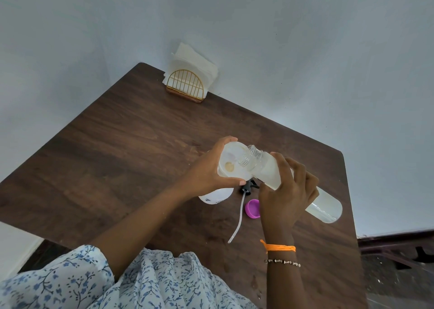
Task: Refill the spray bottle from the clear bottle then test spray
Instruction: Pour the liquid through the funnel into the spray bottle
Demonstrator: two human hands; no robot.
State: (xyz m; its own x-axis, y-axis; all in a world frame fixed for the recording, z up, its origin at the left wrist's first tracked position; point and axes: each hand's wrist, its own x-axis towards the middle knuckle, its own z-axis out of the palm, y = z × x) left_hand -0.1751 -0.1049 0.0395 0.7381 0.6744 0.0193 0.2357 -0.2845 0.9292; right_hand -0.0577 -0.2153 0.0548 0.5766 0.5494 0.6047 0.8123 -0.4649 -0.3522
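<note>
Nearest, at the lower left of the frame, a loose floral sleeve (77,283) of thin blue-on-white cloth; at the lower right, an orange thread band (279,248) and a beaded bracelet (283,261) on the right wrist. Just beyond, lying on the dark wood-grain bench (117,158): a glossy purple cap (253,209), round and shallow, beside the removed spray head (247,189), black, with its thin pale dip tube trailing toward the bottom of the frame. Above these, mid-frame, left hand (206,170) wrapped around the upper body of the spray bottle (231,162), fingers (231,182) closed firmly on frosted white plastic, wide mouth facing up. Right hand (287,191) curled shut around the clear bottle (296,182), a long smooth cylinder tipped nearly flat, threaded neck resting just over the spray bottle's opening. Probably mid-pour, though no stream clearly visible. Best done slowly: neck kept centred over the mouth, base raised only gradually, spray bottle held upright and steady, pour stopped short of the rim to leave room for the dip tube. Farthest, at the upper centre against the pale wall, a gold wire holder (186,85) of arched shape packed with white paper napkins.
</note>
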